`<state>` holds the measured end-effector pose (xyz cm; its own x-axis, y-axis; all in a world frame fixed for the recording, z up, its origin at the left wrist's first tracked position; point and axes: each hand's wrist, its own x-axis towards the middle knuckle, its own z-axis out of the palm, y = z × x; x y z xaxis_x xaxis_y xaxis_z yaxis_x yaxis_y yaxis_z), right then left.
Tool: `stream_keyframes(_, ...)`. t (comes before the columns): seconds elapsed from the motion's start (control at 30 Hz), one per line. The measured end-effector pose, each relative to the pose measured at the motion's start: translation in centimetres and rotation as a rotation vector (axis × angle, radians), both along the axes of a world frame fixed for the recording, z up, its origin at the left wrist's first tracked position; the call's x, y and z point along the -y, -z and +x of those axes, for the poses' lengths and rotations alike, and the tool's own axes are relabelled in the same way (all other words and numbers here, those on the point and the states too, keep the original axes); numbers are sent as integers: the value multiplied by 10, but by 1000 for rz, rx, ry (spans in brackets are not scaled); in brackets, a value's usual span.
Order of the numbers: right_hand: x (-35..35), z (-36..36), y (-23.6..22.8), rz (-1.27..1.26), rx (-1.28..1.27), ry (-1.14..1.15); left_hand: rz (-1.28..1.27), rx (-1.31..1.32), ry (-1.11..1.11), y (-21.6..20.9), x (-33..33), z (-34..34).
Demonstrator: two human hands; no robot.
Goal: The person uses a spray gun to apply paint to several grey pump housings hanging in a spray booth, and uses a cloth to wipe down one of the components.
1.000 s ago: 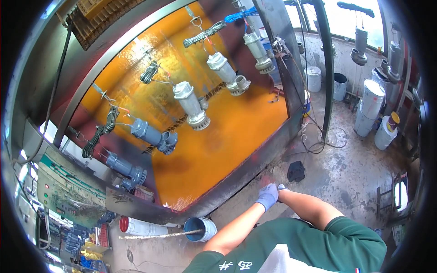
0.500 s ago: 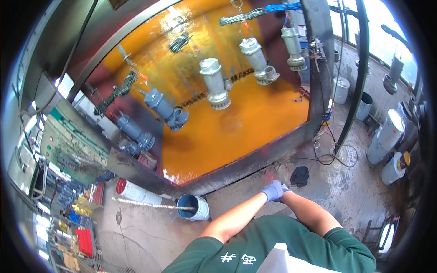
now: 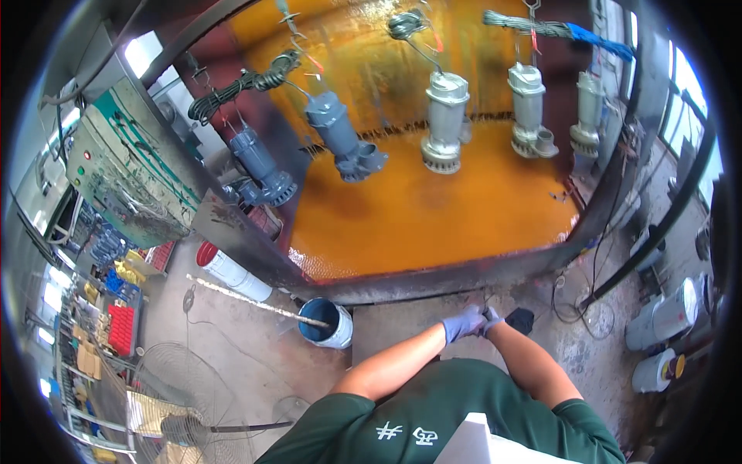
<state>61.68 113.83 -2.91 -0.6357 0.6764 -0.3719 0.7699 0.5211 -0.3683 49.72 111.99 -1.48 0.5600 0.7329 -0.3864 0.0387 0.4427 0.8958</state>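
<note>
My left hand (image 3: 463, 324), in a blue-grey glove, is held low in front of my body with its fingers closed. Against its fingertips is my right hand (image 3: 492, 320), gloved alike and also closed. Something small and dark seems to be between them, too small to name. Just right of my hands, a crumpled black cloth (image 3: 521, 321) lies on the floor. Beyond them, a large open booth with a wet orange floor (image 3: 433, 224) holds several hanging pumps, among them a silver pump (image 3: 446, 124) and a blue-grey pump (image 3: 338, 133).
Left of me stands a blue-lined bucket (image 3: 338, 326) with a long paint-crusted stick (image 3: 255, 300) leaning in it. A white bucket with a red inside (image 3: 236, 272) lies tilted behind. A wire fan guard (image 3: 182, 387) is lower left. White drums (image 3: 665, 313) and loose cables (image 3: 583, 309) are at right.
My view has swung, so the pumps and booth sit farther right and higher. My hands remain close together, and the black cloth now appears nearer to my right hand.
</note>
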Motion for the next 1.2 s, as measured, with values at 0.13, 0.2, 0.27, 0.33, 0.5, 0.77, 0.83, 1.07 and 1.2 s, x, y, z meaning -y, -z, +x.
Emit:
stream_keyframes(0.13,-57,3,80,42,12,-136,810,-551,-130,-68,-42,-64)
stream_keyframes(0.2,-49,-67,-98,-131,223,77,569,-707,59,-115,-64,-120)
stream_keyframes(0.27,-55,-92,-172,-91,214,117,329,-779,292,-153,-80,-140)
stream_keyframes(0.33,-74,-109,-184,-67,285,72,127,-634,203,-161,-96,-144)
stream_keyframes(0.5,-100,-116,-184,31,356,-40,73,-675,191,-189,-125,-129)
stream_keyframes(0.77,-135,-84,-159,-10,-165,357,719,-706,208,-249,-150,-136)
stream_keyframes(0.83,-120,-60,-182,-130,-29,665,741,-716,122,-332,-162,-160)
stream_keyframes(1.07,41,123,-90,-479,-195,1365,1979,-1331,-596,-569,-278,-348)
stream_keyframes(1.2,163,239,34,-695,-557,1623,1880,-1952,-651,-628,-289,-429)
